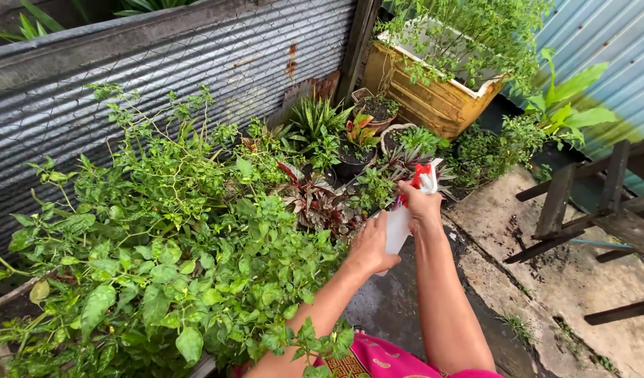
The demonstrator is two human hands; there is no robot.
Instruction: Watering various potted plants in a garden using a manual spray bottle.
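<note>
both hands clamped on white spray bottle: left hand steadies the body, right hand grips the red trigger head, nozzle angled toward the small potted plants.

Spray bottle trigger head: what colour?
Red, on the white plastic spray bottle held by both hands; the head view, the only one, shows the red trigger head.

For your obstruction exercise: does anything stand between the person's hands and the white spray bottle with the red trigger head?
Nothing visible does. The left hand already cups the lower body of the spray bottle, and the right hand grips its neck at the red trigger. The leafy bush lies to the left, clear of both hands.
</note>
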